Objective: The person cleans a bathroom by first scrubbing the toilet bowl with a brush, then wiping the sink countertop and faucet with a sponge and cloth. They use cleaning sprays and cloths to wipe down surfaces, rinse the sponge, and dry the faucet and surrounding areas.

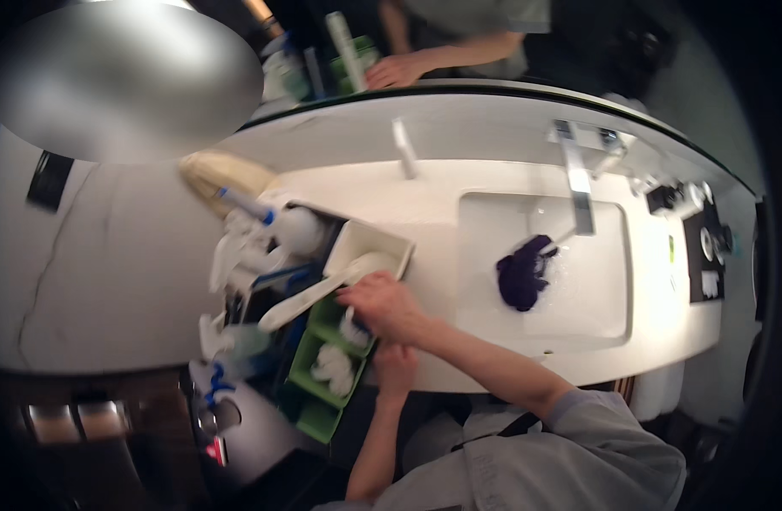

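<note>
My right hand (387, 306) reaches over the near side of a cleaning caddy, its fingers at a green divided bin (320, 358). Whether those fingers grip anything is unclear from the blur. Just below it, my left hand (396, 369) is by the caddy's side, partly covered by the right one. A white long-handled brush (308, 300) leans with its head in a white square container (397, 246), close to my right fingertips. White crumpled material (333, 370) fills one green compartment. In the sink (589, 319) lies a dark purple cloth (523, 274).
Over the sink juts a chrome faucet (576, 185). White spray bottles (228, 255) and a blue-and-white brush handle (247, 205) crowd the caddy's far side. Behind sits a pale yellow bundle (221, 179). Toiletries (681, 198) stand at right. A mirror (467, 57) runs along the back.
</note>
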{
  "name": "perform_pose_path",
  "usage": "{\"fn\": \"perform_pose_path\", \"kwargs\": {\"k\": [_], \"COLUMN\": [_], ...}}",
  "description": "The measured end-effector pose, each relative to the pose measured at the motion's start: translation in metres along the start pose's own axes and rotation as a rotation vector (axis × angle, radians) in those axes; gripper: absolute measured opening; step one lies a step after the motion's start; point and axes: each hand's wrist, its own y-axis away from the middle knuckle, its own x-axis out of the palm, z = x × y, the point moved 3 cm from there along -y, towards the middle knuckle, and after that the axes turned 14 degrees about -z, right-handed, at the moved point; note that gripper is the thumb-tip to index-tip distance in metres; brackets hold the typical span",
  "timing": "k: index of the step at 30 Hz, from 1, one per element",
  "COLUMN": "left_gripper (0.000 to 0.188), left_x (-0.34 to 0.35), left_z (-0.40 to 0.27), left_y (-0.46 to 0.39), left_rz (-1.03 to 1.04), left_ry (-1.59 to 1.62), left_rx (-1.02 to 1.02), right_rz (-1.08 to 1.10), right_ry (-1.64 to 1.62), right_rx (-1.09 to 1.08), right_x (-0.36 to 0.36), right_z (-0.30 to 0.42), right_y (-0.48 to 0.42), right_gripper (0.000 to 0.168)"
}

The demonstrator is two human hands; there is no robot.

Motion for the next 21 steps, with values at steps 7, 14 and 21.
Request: {"fn": "perform_pose_path", "kwargs": {"k": [7,14,21], "left_gripper": [0.028,0.020,0.014], "left_x": [-0.007,0.019,0.128], "left_z": [0.001,-0.019,-0.179], "left_y": [-0.043,-0.097,-0.139], "left_rz": [-0.360,-0.184,0.296], "left_ry": [0.364,0.390,0.934], "left_rx": [-0.263,-0.230,-0.264], "right_rz": [-0.089,0.036,-0.054], "right_ry": [-0.085,0.591,0.081], "right_rx": [0.339,0.969,0.649], "right_x": [-0.118,-0.124,-0.158], "right_z": [-0.081,-0.244,-0.296], "right_y": [0.082,0.281,0.212], "right_gripper": [0.047,0.107,0.050]}}
